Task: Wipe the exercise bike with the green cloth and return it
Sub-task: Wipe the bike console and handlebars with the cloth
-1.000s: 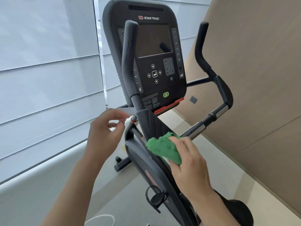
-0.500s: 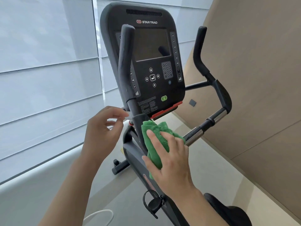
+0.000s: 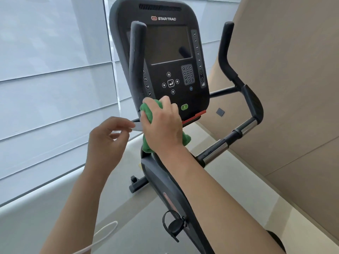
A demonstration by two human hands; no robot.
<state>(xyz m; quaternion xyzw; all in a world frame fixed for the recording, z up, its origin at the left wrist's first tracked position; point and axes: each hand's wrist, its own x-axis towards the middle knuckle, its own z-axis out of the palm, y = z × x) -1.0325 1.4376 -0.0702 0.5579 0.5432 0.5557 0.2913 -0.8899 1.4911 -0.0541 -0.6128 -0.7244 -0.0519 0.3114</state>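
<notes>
The black exercise bike (image 3: 165, 184) stands in front of me, its console (image 3: 168, 52) upright with a dark screen and keypad. My right hand (image 3: 163, 123) grips the bunched green cloth (image 3: 148, 112) and presses it against the console's lower left edge, at the base of the left handlebar (image 3: 136, 57). Part of the cloth hangs below my palm. My left hand (image 3: 108, 142) hovers just left of the cloth, fingers loosely curled, holding nothing. The right handlebar (image 3: 244, 99) curves out to the right.
White window blinds (image 3: 51, 79) fill the left side above a pale sill. A tan wall (image 3: 293, 88) slants close on the right. A pedal with strap (image 3: 174, 224) sticks out low on the frame. A white cable (image 3: 102, 235) loops at the bottom left.
My right hand has carried the green cloth up from the frame below the console to the console's lower left edge. My left hand has stayed in about the same spot.
</notes>
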